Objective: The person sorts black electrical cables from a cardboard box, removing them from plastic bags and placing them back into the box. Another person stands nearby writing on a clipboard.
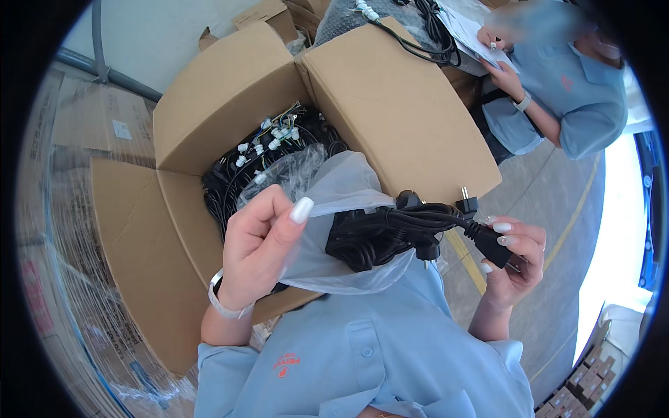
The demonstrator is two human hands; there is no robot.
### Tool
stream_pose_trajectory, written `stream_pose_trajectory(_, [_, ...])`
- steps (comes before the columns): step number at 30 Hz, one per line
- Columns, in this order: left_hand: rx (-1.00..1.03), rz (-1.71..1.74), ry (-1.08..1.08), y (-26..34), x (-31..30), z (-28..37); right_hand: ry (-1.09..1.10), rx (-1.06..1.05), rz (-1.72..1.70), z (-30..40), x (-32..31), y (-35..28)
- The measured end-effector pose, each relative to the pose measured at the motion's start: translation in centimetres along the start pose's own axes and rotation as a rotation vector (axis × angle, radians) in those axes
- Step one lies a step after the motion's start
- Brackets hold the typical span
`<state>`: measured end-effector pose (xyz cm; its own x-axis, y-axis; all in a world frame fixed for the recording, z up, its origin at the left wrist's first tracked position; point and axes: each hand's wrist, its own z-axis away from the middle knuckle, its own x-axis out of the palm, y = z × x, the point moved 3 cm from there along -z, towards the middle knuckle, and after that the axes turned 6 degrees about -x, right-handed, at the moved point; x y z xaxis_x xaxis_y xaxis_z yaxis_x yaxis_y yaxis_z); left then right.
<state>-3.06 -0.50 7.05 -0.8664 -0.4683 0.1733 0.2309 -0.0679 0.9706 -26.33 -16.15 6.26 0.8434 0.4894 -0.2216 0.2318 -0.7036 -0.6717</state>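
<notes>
My right hand (520,258) grips a black power plug (491,244), with its metal pins towards my palm. From that plug a bundle of coiled black power cords (381,230) runs back into the mouth of a clear plastic bag (339,279). Another plug (466,205) on the bundle points its pins upward. My left hand (258,243) is closed, thumb against the fingers, pinching the bag's edge. Below the bag is an opened cardboard box (193,141), holding black cables (225,177) with white connectors (274,138) and bare coloured wire ends.
A co-worker (564,99) stands at upper right, holding papers (462,26). Near them, a loose cable (439,31) hangs over a box flap (392,109). Film-wrapped cartons (99,120) stack along the left. Yellow lines mark the floor (543,219); several boxes (585,381) lie at lower right.
</notes>
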Motion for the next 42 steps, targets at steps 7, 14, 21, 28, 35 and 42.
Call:
stream_pose_trajectory(7, [-0.03, 0.041, -0.005, -0.2, 0.5, 0.1, -0.145, -0.033, -0.311, -0.2, 2.0, -0.1])
stream_pose_trajectory(14, [0.042, 0.019, -0.021, -0.5, 0.5, -0.2, -0.523, 0.162, -0.148, -0.9, 4.0, 1.7])
stream_pose_trajectory(21, [0.007, 0.124, -0.076, -0.4, 1.2, -0.2, -0.501, 0.068, -0.011, -0.8, 3.9, 0.2])
stream_pose_trajectory(28, [0.109, 0.142, -0.086, 0.0, 1.3, -0.6, -0.973, -0.17, 0.354, 3.9, 7.4, 1.7])
stream_pose_trajectory(35, [0.4, -0.008, -0.206, 5.4, 3.1, 0.9, -0.414, -0.107, 0.1, 1.1, 5.4, -0.3])
stream_pose_trajectory(42, [0.711, -0.224, -1.101, 9.8, 9.9, 1.0, -0.361, -0.204, -0.101, -2.2, 6.4, -4.3])
